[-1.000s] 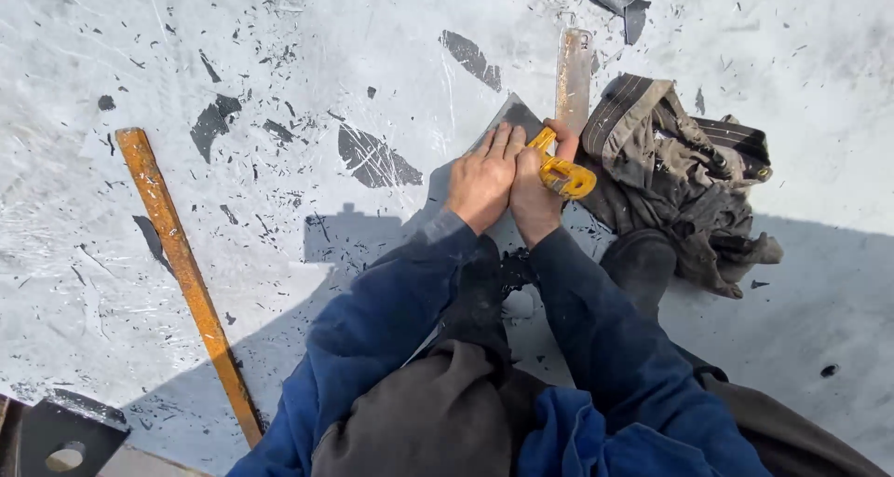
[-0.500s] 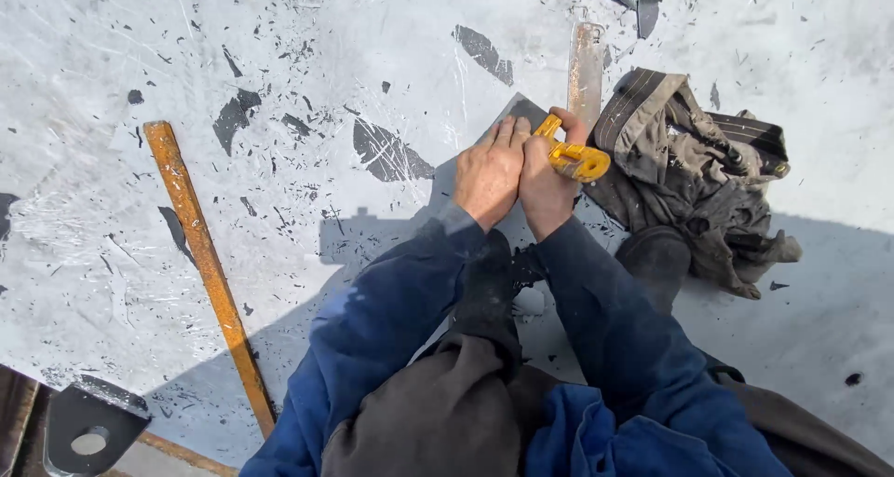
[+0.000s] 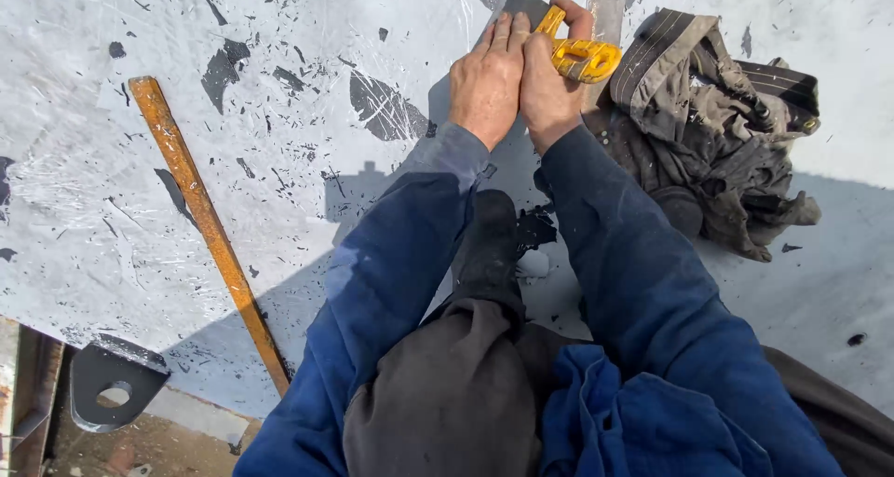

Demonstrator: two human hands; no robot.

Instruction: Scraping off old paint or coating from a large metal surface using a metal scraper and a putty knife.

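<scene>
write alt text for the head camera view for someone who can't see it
Seen from above, a person in blue sleeves presses both hands together on a scratched grey painted surface, the right hand gripping a yellow-handled scraper with the left hand braced beside it. A crumpled dirty cloth lies to the right; a long orange bar lies to the left.

The painted surface looks matt grey, scratched and flaking to dark patches. The scraper handle seems glossy yellow plastic. The stick is rough orange wood; the crumpled cloth looks grimy.
</scene>
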